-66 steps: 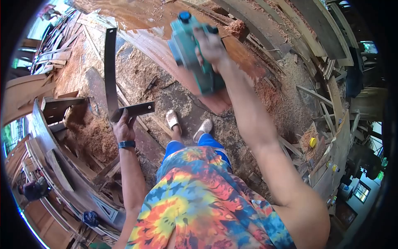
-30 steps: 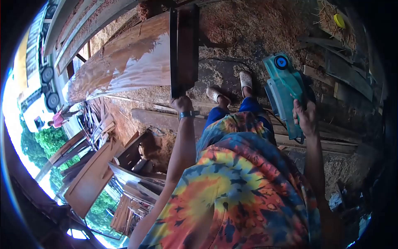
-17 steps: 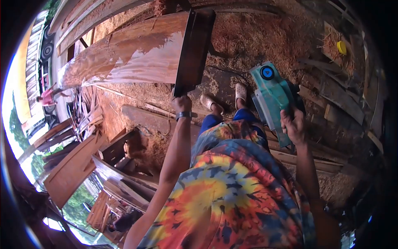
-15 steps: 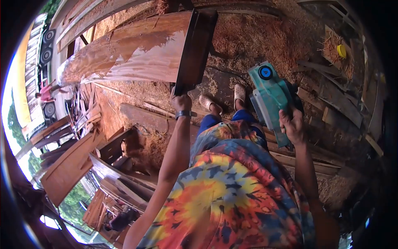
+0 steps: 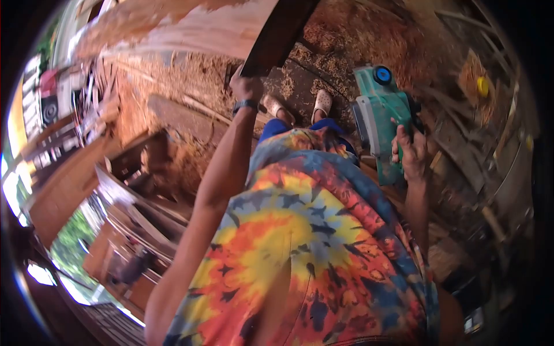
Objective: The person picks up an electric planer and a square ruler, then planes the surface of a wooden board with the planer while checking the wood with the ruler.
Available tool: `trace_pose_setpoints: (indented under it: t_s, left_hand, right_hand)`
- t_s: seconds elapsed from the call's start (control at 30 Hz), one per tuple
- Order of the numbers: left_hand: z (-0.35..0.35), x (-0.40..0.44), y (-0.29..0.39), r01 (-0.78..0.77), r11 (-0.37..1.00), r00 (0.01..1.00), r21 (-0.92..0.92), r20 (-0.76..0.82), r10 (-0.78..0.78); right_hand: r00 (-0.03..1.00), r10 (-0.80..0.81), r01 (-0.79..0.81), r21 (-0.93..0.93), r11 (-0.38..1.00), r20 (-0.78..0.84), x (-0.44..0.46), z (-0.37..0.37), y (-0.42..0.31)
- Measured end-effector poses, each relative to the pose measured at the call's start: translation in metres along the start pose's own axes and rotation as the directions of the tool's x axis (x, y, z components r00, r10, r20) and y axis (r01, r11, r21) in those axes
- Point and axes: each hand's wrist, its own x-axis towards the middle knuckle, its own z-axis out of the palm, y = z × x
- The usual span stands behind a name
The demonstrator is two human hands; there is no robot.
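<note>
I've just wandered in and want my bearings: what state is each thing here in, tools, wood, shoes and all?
Dark angled bar: slanted, one end in the left hand
Green planer: held in the right hand; whether running, cannot tell
Large plank: part pale, part darker brown
Clogs: worn, one on each foot
Wristband: worn on the left wrist
Shavings: strewn loose over the ground

Scuffed green plastic planer; smooth, pale wooden board.
</note>
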Motion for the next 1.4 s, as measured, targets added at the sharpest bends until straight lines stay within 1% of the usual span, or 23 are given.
trace_pose_setpoints:
  t_s: [0.03, 0.1, 0.13, 0.23, 0.3, 0.37, 0.4, 0.43, 0.5, 0.57, 0.6, 0.7, 0.77, 0.9, 0.93, 1.03, 1.07, 1.1, 1.17, 1.23, 1.3, 1.33, 1.4]
  left_hand:
    - [0.007, 0.002, -0.002, 0.068, 0.990, 0.997, -0.121, -0.029, -0.072]
    - [0.003, -0.002, 0.018, 0.073, 0.987, 0.996, -0.145, -0.036, -0.079]
    - [0.003, -0.002, 0.018, 0.109, 0.990, 0.993, -0.091, -0.042, -0.113]
    - [0.004, -0.002, 0.017, 0.064, 0.996, 0.996, -0.067, -0.064, -0.068]
    - [0.006, 0.001, 0.010, 0.076, 0.994, 0.996, -0.075, -0.036, -0.079]
    - [0.001, -0.002, 0.014, 0.093, 0.995, 0.996, -0.037, 0.016, -0.093]
    - [0.001, -0.003, 0.015, 0.053, 0.998, 0.999, -0.018, -0.007, -0.053]
    - [0.000, 0.001, 0.012, -0.015, 0.989, 1.000, 0.147, 0.010, 0.014]
    - [0.002, -0.002, 0.012, 0.002, 0.999, 1.000, 0.032, -0.014, -0.002]
    - [0.000, -0.005, 0.015, 0.003, 0.996, 1.000, 0.087, -0.014, -0.002]
    - [0.003, -0.005, 0.015, 0.017, 0.999, 0.998, 0.029, -0.053, -0.016]
    - [0.006, -0.003, -0.005, 0.081, 0.996, 0.997, 0.042, -0.021, -0.080]
    - [0.004, -0.004, -0.008, 0.065, 0.998, 0.998, 0.007, -0.006, -0.065]
    - [0.004, -0.006, 0.004, 0.030, 0.998, 0.999, -0.061, -0.041, -0.032]
    - [0.004, -0.005, 0.000, 0.075, 0.997, 0.997, -0.015, -0.033, -0.075]
    - [0.002, 0.001, -0.014, -0.107, 0.992, 0.994, 0.064, -0.007, 0.108]
    - [0.000, 0.001, -0.015, -0.110, 0.988, 0.994, 0.111, 0.007, 0.110]
    - [0.000, -0.001, -0.010, -0.053, 0.996, 0.999, 0.066, 0.008, 0.052]
    - [0.002, -0.002, -0.006, -0.038, 0.999, 0.999, 0.019, -0.030, 0.039]
    - [-0.003, -0.005, 0.011, -0.009, 1.000, 1.000, 0.025, -0.009, 0.009]
    - [-0.004, -0.003, 0.022, 0.016, 0.999, 1.000, 0.037, -0.003, -0.016]
    - [-0.005, -0.004, 0.023, 0.031, 0.998, 1.000, 0.053, 0.000, -0.031]
    - [-0.006, -0.004, 0.022, 0.057, 0.996, 0.998, 0.066, -0.008, -0.056]
  right_hand:
    - [1.000, -0.011, 0.011, 0.008, 1.000, -0.010, 0.000, -0.003, -0.002]
    - [1.000, -0.017, 0.017, -0.015, 1.000, -0.017, -0.001, -0.009, -0.001]
    - [0.999, -0.016, 0.016, -0.014, 1.000, -0.029, -0.001, -0.013, 0.003]
    - [0.997, -0.015, 0.015, 0.000, 1.000, -0.072, -0.003, -0.016, -0.001]
    - [0.994, -0.021, 0.023, 0.012, 1.000, -0.107, -0.003, -0.019, -0.001]
    - [0.993, 0.016, -0.021, -0.046, 0.999, -0.113, -0.001, -0.027, 0.005]
    - [0.993, 0.031, -0.040, -0.074, 0.996, -0.117, 0.002, -0.030, 0.008]
    - [0.989, 0.040, -0.048, -0.057, 0.997, -0.141, 0.005, -0.031, 0.009]
    - [0.981, 0.068, -0.073, -0.018, 0.997, -0.181, 0.006, -0.028, 0.013]
    - [0.974, 0.114, -0.123, -0.037, 0.992, -0.196, 0.007, -0.028, 0.020]
    - [0.971, 0.137, -0.146, -0.035, 0.989, -0.195, 0.010, -0.031, 0.030]
    - [0.963, 0.190, -0.202, -0.046, 0.978, -0.189, 0.020, -0.039, 0.064]
    - [0.952, 0.249, -0.262, -0.054, 0.963, -0.178, 0.025, -0.041, 0.079]
    - [0.899, 0.382, -0.407, -0.082, 0.910, -0.213, 0.044, -0.046, 0.130]
    - [0.863, 0.453, -0.482, -0.098, 0.871, -0.223, 0.049, -0.046, 0.139]
    - [0.828, 0.522, -0.548, -0.102, 0.830, -0.203, 0.061, -0.051, 0.184]
    - [0.813, 0.553, -0.575, -0.100, 0.812, -0.183, 0.066, -0.058, 0.207]
    - [0.788, 0.584, -0.605, -0.067, 0.793, -0.196, 0.065, -0.061, 0.219]
    - [0.742, 0.633, -0.649, 0.005, 0.761, -0.221, 0.067, -0.063, 0.235]
    - [0.682, 0.701, -0.709, 0.045, 0.704, -0.211, 0.065, -0.066, 0.261]
    - [0.667, 0.718, -0.723, 0.058, 0.688, -0.201, 0.067, -0.070, 0.282]
    - [0.664, 0.709, -0.721, 0.051, 0.692, -0.235, 0.066, -0.067, 0.284]
    - [0.703, 0.676, -0.695, -0.011, 0.719, -0.220, 0.060, -0.073, 0.284]
